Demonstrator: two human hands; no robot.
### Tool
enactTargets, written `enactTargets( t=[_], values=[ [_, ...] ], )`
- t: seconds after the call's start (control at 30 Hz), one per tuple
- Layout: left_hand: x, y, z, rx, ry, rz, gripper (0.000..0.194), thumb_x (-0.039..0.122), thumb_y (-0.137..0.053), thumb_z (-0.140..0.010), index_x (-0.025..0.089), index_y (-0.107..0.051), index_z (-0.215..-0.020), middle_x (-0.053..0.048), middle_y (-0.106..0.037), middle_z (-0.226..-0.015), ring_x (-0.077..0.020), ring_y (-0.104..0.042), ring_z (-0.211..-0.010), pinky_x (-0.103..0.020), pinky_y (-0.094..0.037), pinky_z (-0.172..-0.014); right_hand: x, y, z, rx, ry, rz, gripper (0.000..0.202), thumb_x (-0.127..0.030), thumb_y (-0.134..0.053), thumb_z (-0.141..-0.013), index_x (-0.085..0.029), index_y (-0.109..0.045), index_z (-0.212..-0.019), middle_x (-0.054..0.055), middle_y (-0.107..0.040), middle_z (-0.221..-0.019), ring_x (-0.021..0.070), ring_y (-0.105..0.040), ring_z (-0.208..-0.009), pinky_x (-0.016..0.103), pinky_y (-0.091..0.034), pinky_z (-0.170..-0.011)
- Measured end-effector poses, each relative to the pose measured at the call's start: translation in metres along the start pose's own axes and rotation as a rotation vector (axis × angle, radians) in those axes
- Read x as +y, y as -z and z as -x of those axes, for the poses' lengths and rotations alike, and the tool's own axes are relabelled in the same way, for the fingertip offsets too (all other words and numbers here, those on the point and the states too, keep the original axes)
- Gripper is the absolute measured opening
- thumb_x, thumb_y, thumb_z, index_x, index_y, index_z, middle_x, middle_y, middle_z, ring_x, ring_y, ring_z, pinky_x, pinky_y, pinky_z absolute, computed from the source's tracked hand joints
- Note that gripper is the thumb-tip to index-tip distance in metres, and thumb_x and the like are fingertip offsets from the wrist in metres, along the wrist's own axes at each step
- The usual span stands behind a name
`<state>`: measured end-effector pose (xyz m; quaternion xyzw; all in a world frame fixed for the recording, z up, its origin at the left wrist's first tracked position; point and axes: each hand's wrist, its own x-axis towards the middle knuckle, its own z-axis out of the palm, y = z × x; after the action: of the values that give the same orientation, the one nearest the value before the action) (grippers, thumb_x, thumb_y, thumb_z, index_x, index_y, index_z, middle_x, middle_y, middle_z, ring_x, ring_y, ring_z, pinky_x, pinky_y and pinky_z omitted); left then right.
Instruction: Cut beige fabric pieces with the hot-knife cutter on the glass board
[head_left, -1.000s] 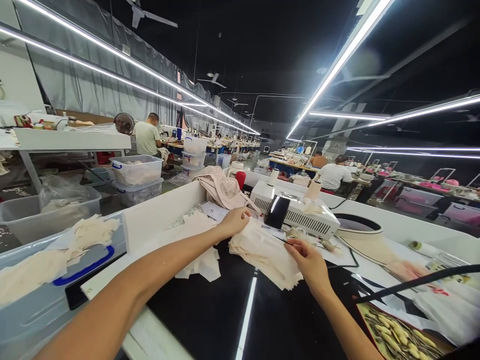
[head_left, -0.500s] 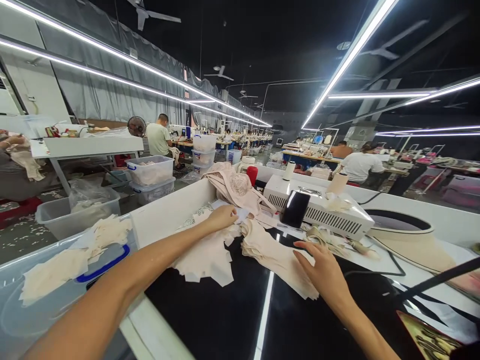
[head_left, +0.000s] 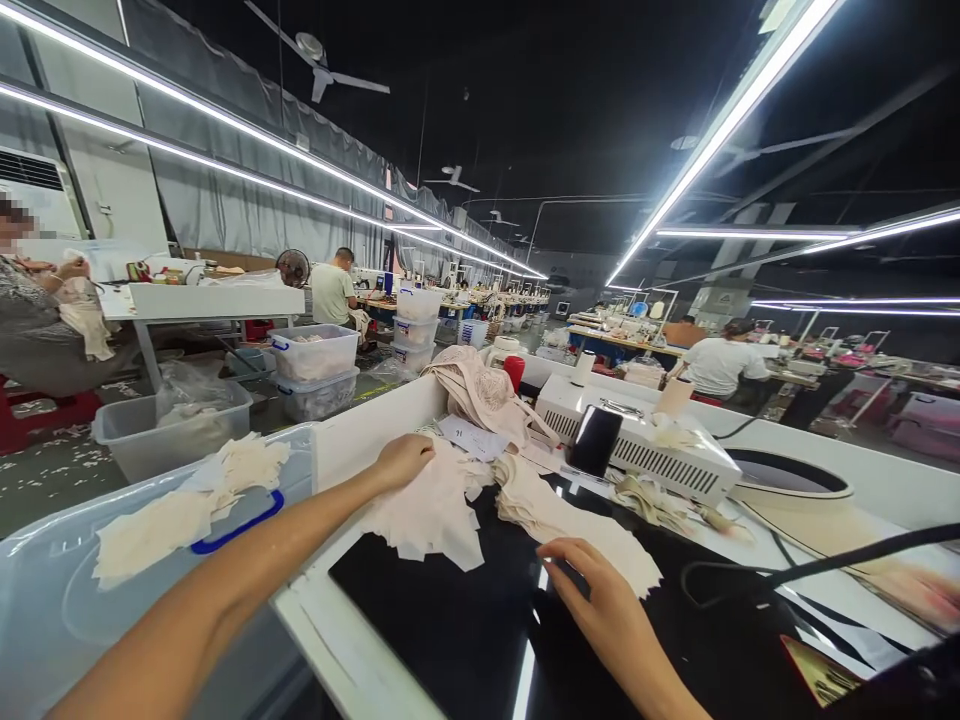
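Observation:
My left hand [head_left: 405, 462] is closed at the upper left edge of a fanned pile of pale fabric pieces [head_left: 442, 510]; whatever its fingers pinch is too small to make out. My right hand [head_left: 581, 580] is held over the glossy black tabletop [head_left: 450, 620], thumb and fingers apart, holding nothing. Just beyond it, a second fanned stack of cream fabric pieces [head_left: 577, 515] runs diagonally. Behind the piles, a white paper slip [head_left: 472, 438] with a mark rests beside a heap of pink lace garments [head_left: 480, 385].
A phone [head_left: 596, 440] leans on a white vented machine [head_left: 645, 430]. Blue-handled bin lid [head_left: 45, 570] at left bears more fabric pieces [head_left: 157, 530]. A black cable [head_left: 840, 560] crosses the right side. Other people sit at sewing tables farther back.
My left hand has moved left, off the paper slip, which now shows. My right hand has moved left and nearer, away from the cream stack. The view has shifted slightly.

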<state>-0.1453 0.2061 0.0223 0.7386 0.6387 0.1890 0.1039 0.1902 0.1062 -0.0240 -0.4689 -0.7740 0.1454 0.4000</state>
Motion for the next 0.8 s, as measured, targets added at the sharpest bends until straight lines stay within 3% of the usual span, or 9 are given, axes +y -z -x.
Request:
enactTargets(
  t=[0.17, 0.43, 0.8],
  values=[
    [-0.011, 0.005, 0.007, 0.016, 0.030, 0.016, 0.034, 0.040, -0.068, -0.104, 0.016, -0.066, -0.128, -0.010, -0.067, -0.127, -0.0248, -0.069, -0.110, -0.046, -0.061, -0.096, -0.025, -0.007, 0.015, -0.133, -0.042, -0.073, 0.026, -0.042, -0.057, -0.096, -0.027, -0.078, -0.097, 0.006, -0.079, -0.100, 0.0256, -0.076, -0.097, 0.040, -0.061, -0.092],
    [-0.029, -0.010, 0.013, -0.006, 0.084, 0.007, 0.034, 0.040, -0.067, -0.104, 0.017, -0.065, -0.129, -0.010, -0.067, -0.130, -0.0246, -0.068, -0.111, -0.046, -0.061, -0.096, -0.060, -0.016, 0.034, -0.287, -0.071, -0.114, 0.025, -0.038, -0.053, -0.099, -0.028, -0.075, -0.099, 0.004, -0.076, -0.104, 0.0211, -0.073, -0.097, 0.033, -0.057, -0.090],
    [-0.036, -0.018, 0.008, 0.036, 0.113, 0.090, 0.034, 0.040, -0.068, -0.104, 0.016, -0.065, -0.129, -0.010, -0.067, -0.129, -0.0246, -0.069, -0.111, -0.046, -0.061, -0.095, -0.068, -0.019, 0.047, -0.384, -0.067, -0.090, 0.026, -0.037, -0.049, -0.101, -0.028, -0.073, -0.100, 0.003, -0.074, -0.103, 0.0193, -0.070, -0.091, 0.031, -0.055, -0.086]
  ],
)
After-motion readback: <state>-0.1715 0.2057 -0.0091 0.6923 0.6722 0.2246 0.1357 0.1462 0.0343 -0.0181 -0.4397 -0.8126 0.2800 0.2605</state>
